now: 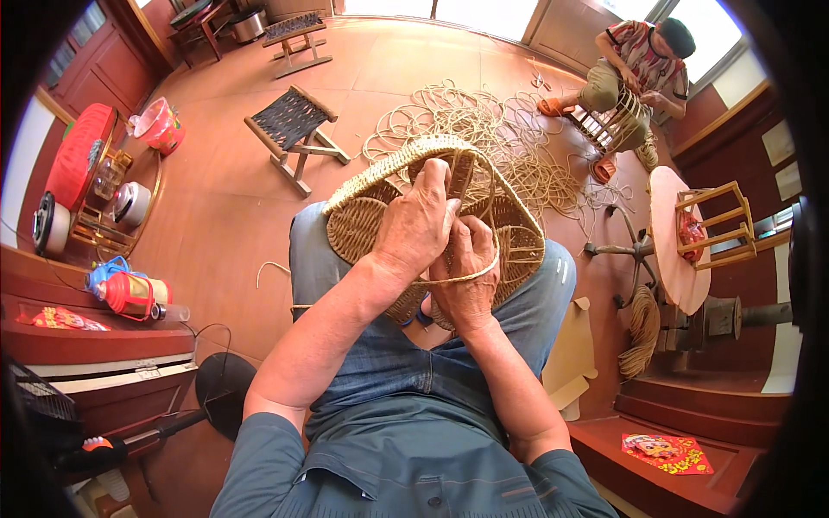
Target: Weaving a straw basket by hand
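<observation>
A half-woven wicker basket frame (363, 220) rests on my lap, its arched rim pointing away from me. My left hand (414, 224) grips the frame's middle upright from above, fingers curled over it. Just below and to the right, my right hand (471, 272) pinches a pale rattan strand (484, 266) that loops across its knuckles and into the weave. Both hands touch each other at the basket's centre. My jeans-covered knees show on either side under the basket.
A tangled heap of rattan cord (492, 129) lies on the tiled floor ahead. A woven-seat stool (294, 125) stands to the left. Another person (635, 73) sits at the far right weaving a frame. A round table (669, 250) with a wooden stool frame is at right.
</observation>
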Motion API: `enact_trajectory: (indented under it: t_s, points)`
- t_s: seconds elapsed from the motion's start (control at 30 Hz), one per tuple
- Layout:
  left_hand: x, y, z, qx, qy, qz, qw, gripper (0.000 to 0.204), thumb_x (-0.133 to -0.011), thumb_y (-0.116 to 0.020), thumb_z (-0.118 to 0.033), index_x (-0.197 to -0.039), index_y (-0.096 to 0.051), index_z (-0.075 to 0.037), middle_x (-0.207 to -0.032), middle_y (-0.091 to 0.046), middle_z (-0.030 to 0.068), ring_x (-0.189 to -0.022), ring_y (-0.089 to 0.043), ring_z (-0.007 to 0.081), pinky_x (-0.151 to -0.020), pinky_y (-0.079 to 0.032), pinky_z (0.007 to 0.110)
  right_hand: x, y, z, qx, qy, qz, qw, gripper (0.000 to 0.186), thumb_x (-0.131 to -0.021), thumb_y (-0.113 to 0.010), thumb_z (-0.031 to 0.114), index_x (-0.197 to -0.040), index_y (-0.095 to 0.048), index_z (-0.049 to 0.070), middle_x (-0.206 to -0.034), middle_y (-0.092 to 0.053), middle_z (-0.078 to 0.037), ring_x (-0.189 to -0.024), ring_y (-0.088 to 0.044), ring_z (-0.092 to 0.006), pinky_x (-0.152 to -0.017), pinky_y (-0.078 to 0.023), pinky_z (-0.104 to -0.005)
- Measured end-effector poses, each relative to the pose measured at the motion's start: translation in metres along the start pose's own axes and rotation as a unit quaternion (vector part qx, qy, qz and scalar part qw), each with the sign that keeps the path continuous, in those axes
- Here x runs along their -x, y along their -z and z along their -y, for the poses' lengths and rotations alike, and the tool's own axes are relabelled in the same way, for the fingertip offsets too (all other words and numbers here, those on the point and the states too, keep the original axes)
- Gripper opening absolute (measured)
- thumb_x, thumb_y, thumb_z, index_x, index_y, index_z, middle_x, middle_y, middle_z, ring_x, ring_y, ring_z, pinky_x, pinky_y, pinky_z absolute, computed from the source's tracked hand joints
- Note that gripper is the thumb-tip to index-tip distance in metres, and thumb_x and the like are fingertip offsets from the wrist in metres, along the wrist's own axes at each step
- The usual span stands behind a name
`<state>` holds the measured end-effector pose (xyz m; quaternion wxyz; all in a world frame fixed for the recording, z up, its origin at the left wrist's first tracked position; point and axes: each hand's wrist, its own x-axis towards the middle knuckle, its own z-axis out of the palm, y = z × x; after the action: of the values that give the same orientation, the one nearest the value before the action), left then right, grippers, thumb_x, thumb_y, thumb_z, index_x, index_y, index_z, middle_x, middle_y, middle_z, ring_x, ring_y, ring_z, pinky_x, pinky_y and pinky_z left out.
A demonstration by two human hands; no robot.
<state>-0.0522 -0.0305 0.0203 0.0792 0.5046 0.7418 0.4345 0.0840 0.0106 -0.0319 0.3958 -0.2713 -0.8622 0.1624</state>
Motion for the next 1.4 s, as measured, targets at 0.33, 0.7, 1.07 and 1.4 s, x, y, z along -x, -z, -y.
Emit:
enact_trajectory:
  t_s: [0.33, 0.7, 1.07, 1.4]
  points:
    - [0.008, -0.005, -0.001, -0.014, -0.022, -0.061, 0.998, 0.057, -0.103, -0.07, -0.012, -0.151, -0.04, -0.004, -0.124, -0.071, 0.0283, -0.102, -0.075, 0.0498, -0.081, -0.063, 0.056, -0.001, 0.0, 0.002, -0.013, -0.002, 0.0, 1.0, 0.046, -0.088, -0.073, 0.005, -0.133, -0.068, 0.004, -0.125, -0.065, -0.018, -0.111, -0.067, -0.0397, -0.094, -0.055, -0.0509]
    - [0.038, 0.065, 0.042, 0.466, 0.201, -0.039, 0.861, 0.033, -0.113, -0.068, -0.025, -0.136, -0.059, -0.002, -0.09, -0.059, -0.005, -0.073, -0.053, 0.0009, -0.054, -0.04, 0.017, -0.008, 0.004, 0.007, -0.026, 0.012, -0.049, 0.998, 0.038, -0.093, -0.079, 0.008, -0.13, -0.075, 0.01, -0.115, -0.067, -0.014, -0.101, -0.069, -0.0333, -0.084, -0.055, -0.0453]
    - [0.115, 0.294, 0.221, 0.215, 0.31, -0.287, 0.88, 0.035, -0.111, -0.073, -0.039, -0.122, -0.073, -0.006, -0.068, -0.037, -0.0125, -0.054, -0.032, -0.0007, -0.049, -0.022, 0.023, -0.029, -0.01, 0.007, -0.034, 0.021, -0.036, 0.999, 0.022, -0.091, -0.085, 0.023, -0.112, -0.081, 0.015, -0.098, -0.067, -0.005, -0.087, -0.069, -0.0278, -0.076, -0.052, -0.0432]
    - [0.265, 0.523, 0.365, 0.167, 0.439, -0.471, 0.747, 0.051, -0.106, -0.071, -0.058, -0.13, -0.073, -0.013, -0.081, -0.055, -0.0055, -0.056, -0.046, 0.0054, -0.048, -0.035, 0.024, -0.039, 0.0, 0.005, -0.021, 0.035, -0.009, 0.999, 0.053, -0.086, -0.089, 0.022, -0.136, -0.072, 0.021, -0.111, -0.068, -0.003, -0.102, -0.069, -0.0259, -0.085, -0.054, -0.0419]
